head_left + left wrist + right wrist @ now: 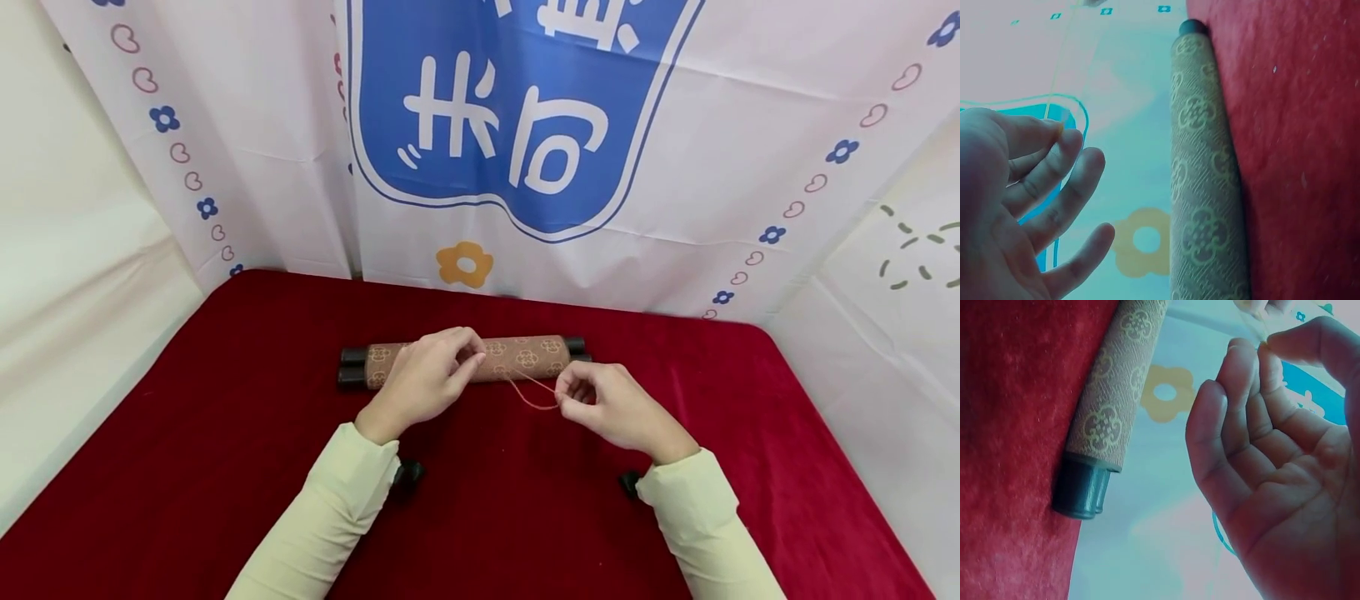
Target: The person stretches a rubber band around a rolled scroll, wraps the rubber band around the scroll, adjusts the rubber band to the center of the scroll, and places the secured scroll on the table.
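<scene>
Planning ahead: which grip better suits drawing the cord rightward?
Likely the right grip: the cord it pinches runs leftward, toward the scroll; in head view, the left grip overlaps the scroll.

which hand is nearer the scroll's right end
Right: the right hand is near the scroll's right end, while the left hand is farther left, toward the other end.

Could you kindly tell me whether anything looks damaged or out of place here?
Nothing stands out: the rolled scroll lies on the red cloth without visible damage, and the right hand pinches a cord.
</scene>
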